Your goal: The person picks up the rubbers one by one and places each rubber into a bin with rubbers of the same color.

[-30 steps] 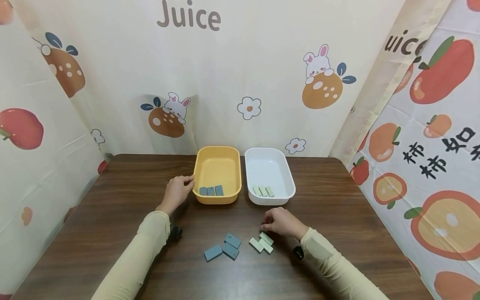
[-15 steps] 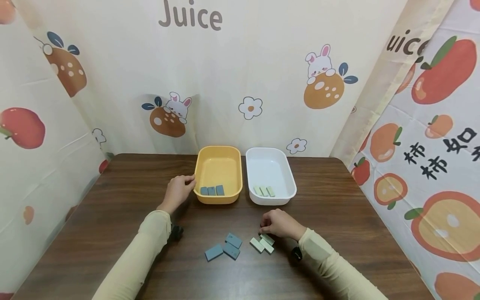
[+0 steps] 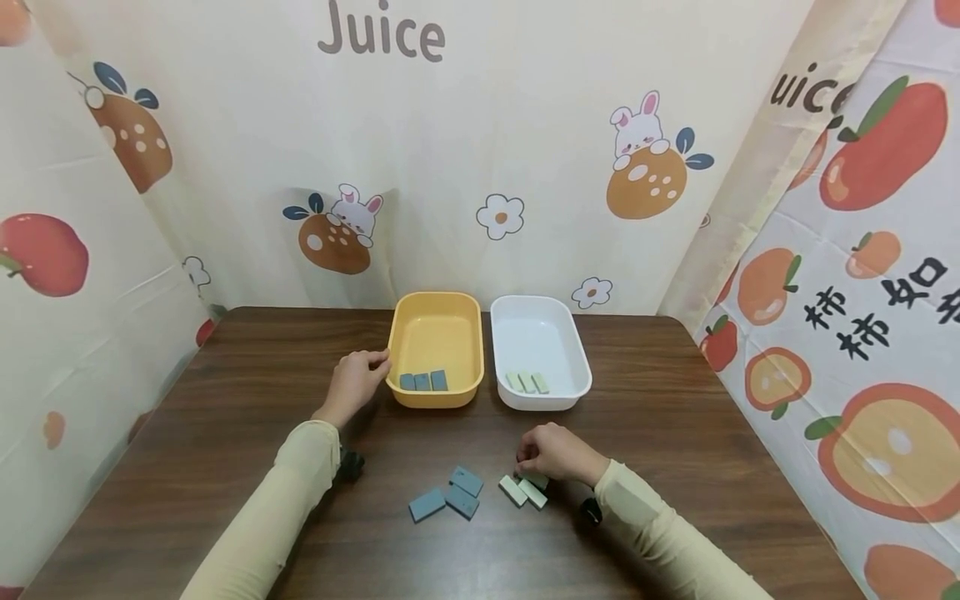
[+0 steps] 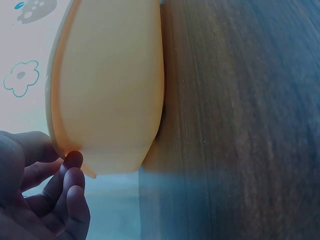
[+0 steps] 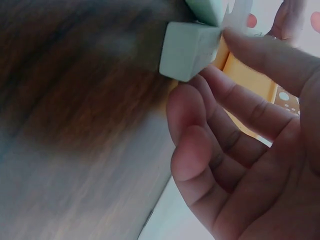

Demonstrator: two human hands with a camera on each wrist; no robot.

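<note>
At the left side of the yellow plastic bin (image 3: 437, 337), my left hand (image 3: 354, 385) pinches the rim between thumb and fingers; the left wrist view shows the bin's outer wall (image 4: 107, 85) up close. My right hand (image 3: 561, 454) is low over the table and has thumb and index finger on either side of a small light green block (image 5: 182, 50). Another light green block (image 5: 206, 9) lies right behind it in the right wrist view. Two light green blocks, one left (image 3: 513, 491) and one right (image 3: 533, 495), lie just in front of that hand.
A white bin (image 3: 538, 329) stands right of the yellow one and contains three light green blocks (image 3: 527, 382). Three blue-grey blocks (image 3: 423, 382) lie in the yellow bin. Three more blue-grey blocks (image 3: 427, 506) lie on the wooden table (image 3: 630, 375). Printed curtains (image 3: 450, 150) enclose the table.
My right hand has moved slightly left and down onto the rear light green block, now partly covered by the fingers. The left hand stays at the yellow bin's rim.
</note>
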